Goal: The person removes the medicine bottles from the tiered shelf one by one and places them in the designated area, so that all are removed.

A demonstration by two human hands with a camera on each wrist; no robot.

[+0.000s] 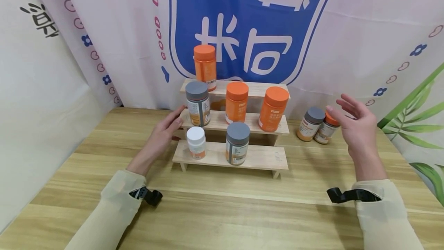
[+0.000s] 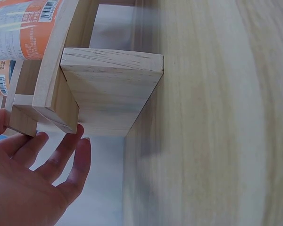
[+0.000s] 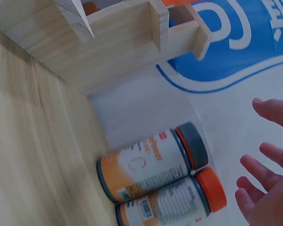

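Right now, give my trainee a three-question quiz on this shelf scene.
1. True or false: the right hand grips a bottle.
2. How many bottles stand on the stepped wooden shelf?
3. What is the left hand nearest? A) the shelf's left end B) the white-capped bottle C) the two bottles on the table

Key: 1. False, it hovers open. 2. Six. 3. A.

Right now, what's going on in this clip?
A person faces a three-step wooden shelf stocked with supplement bottles. The left hand lies open against the shelf's left end, holding nothing. The right hand hovers open beside two bottles on the table: a grey-capped bottle and an orange-capped bottle, neither gripped.
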